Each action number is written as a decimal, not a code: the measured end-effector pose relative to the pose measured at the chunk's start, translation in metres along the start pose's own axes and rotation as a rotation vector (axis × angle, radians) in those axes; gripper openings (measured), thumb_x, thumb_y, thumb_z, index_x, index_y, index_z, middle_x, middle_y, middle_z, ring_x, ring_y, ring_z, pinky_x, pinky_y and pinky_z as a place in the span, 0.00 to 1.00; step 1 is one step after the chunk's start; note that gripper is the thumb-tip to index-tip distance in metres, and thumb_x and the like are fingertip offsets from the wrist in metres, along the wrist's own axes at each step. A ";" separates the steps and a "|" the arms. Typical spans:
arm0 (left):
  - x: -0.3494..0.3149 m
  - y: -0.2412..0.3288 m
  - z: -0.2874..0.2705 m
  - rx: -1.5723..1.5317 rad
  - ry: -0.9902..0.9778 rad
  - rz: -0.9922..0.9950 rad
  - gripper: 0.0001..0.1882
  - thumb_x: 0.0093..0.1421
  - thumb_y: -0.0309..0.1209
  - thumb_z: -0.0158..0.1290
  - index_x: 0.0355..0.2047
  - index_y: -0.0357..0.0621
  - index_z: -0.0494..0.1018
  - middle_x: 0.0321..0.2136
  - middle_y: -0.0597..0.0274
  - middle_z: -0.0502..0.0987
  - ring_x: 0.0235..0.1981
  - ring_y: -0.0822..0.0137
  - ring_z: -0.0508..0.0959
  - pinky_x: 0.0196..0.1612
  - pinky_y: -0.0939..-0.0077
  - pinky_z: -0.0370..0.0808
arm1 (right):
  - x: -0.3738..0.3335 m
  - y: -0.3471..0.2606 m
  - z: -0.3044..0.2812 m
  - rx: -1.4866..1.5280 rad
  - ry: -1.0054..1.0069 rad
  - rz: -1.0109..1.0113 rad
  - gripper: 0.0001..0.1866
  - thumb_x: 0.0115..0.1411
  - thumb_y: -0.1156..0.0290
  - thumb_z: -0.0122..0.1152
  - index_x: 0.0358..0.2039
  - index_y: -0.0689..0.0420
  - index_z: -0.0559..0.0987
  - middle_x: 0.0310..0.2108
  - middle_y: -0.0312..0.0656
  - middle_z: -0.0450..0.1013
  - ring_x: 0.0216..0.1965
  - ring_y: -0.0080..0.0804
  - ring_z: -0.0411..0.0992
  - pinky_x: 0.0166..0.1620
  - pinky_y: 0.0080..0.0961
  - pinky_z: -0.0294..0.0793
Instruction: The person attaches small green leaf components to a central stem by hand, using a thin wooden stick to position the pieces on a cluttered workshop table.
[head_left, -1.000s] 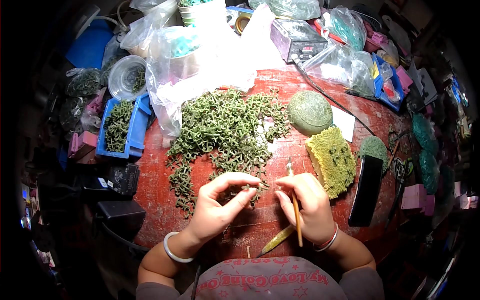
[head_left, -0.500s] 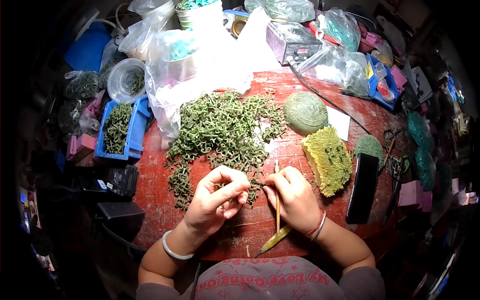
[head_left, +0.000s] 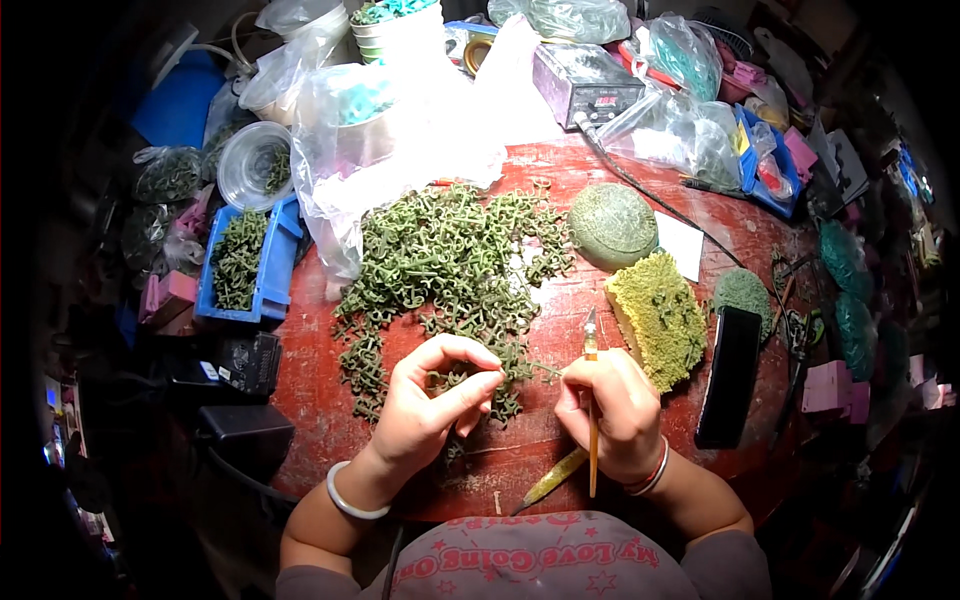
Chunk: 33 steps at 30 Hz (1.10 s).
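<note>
A large heap of small curled green pieces (head_left: 430, 250) covers the middle of the red table. In front of it my left hand (head_left: 435, 400) is closed, thumb and index fingertip almost meeting; anything between them is too small to make out. My right hand (head_left: 615, 410) grips a craft knife (head_left: 594, 455) with a wooden handle, its blade pointing away from me. One thin green piece (head_left: 546, 370) sticks out from the right fingertips toward the left hand. A yellowish tapered tool (head_left: 555, 478) lies on the table below the right hand.
At right are a yellow-green sponge (head_left: 655, 320), a round green dome (head_left: 612, 226) and a black phone (head_left: 728, 375). A blue bin (head_left: 280, 265) of green pieces stands at left. Behind are plastic bags (head_left: 330, 200) and a control box (head_left: 590, 80) with a cable crossing the table.
My right hand has moved right and slightly toward me, away from the left hand, taking the craft knife along. The left hand has stayed nearly in place.
</note>
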<state>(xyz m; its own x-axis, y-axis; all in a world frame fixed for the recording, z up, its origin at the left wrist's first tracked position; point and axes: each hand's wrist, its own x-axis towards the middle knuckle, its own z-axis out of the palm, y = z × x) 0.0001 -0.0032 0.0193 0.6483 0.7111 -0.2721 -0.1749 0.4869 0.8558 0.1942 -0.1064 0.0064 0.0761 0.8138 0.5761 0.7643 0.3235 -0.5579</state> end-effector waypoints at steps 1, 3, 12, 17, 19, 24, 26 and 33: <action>0.000 -0.001 0.000 0.035 -0.005 0.030 0.07 0.61 0.20 0.58 0.40 0.39 0.75 0.32 0.64 0.76 0.24 0.79 0.74 0.21 0.87 0.66 | 0.000 -0.001 0.000 0.000 -0.001 0.000 0.17 0.43 0.87 0.65 0.36 0.62 0.74 0.26 0.46 0.69 0.25 0.42 0.69 0.30 0.32 0.71; 0.000 -0.001 0.000 0.069 -0.008 0.060 0.08 0.61 0.19 0.58 0.40 0.39 0.75 0.31 0.65 0.76 0.23 0.80 0.73 0.21 0.87 0.66 | 0.000 -0.003 0.000 -0.017 0.045 0.005 0.15 0.43 0.86 0.66 0.33 0.63 0.74 0.25 0.46 0.67 0.25 0.43 0.69 0.30 0.33 0.71; -0.001 -0.002 0.000 0.169 -0.009 0.131 0.08 0.61 0.18 0.57 0.40 0.39 0.75 0.32 0.66 0.77 0.20 0.83 0.69 0.20 0.88 0.62 | 0.000 -0.003 -0.002 -0.001 0.137 -0.117 0.18 0.42 0.85 0.70 0.34 0.62 0.74 0.26 0.43 0.71 0.24 0.37 0.70 0.28 0.29 0.72; 0.001 -0.004 0.001 0.167 -0.010 0.159 0.08 0.61 0.17 0.56 0.40 0.40 0.75 0.32 0.66 0.76 0.19 0.83 0.69 0.20 0.88 0.62 | 0.001 -0.007 -0.005 0.027 0.181 -0.095 0.17 0.42 0.86 0.67 0.34 0.60 0.75 0.23 0.41 0.71 0.22 0.36 0.70 0.27 0.28 0.71; 0.002 -0.004 0.002 0.179 -0.006 0.196 0.08 0.61 0.17 0.56 0.40 0.40 0.75 0.33 0.66 0.76 0.19 0.83 0.69 0.20 0.87 0.62 | 0.001 -0.003 -0.006 0.041 0.061 0.022 0.16 0.41 0.87 0.67 0.32 0.60 0.75 0.23 0.42 0.71 0.21 0.37 0.69 0.26 0.27 0.70; 0.000 0.001 0.001 0.275 -0.036 0.169 0.11 0.59 0.18 0.59 0.42 0.39 0.76 0.38 0.64 0.78 0.29 0.79 0.74 0.29 0.86 0.69 | -0.003 -0.008 -0.005 0.443 0.101 0.447 0.08 0.50 0.84 0.66 0.30 0.61 0.77 0.26 0.35 0.74 0.25 0.16 0.72 0.27 0.15 0.71; 0.002 0.002 0.002 0.380 -0.110 0.199 0.16 0.56 0.19 0.62 0.46 0.39 0.77 0.45 0.61 0.78 0.40 0.75 0.75 0.42 0.82 0.73 | -0.006 -0.004 -0.007 0.606 0.028 0.544 0.08 0.53 0.85 0.65 0.31 0.62 0.76 0.28 0.35 0.74 0.28 0.16 0.72 0.31 0.14 0.71; 0.004 -0.005 -0.002 0.634 -0.242 0.364 0.15 0.54 0.20 0.64 0.44 0.38 0.79 0.41 0.58 0.80 0.41 0.70 0.78 0.43 0.76 0.75 | -0.006 -0.005 -0.007 0.665 -0.149 0.501 0.08 0.54 0.85 0.65 0.33 0.63 0.76 0.32 0.38 0.76 0.32 0.20 0.73 0.37 0.18 0.73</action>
<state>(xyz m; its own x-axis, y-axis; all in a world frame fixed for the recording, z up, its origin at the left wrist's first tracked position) 0.0018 -0.0017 0.0135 0.7880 0.6047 0.1161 0.0028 -0.1921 0.9814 0.1947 -0.1163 0.0096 0.1844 0.9769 0.1079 0.1232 0.0859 -0.9887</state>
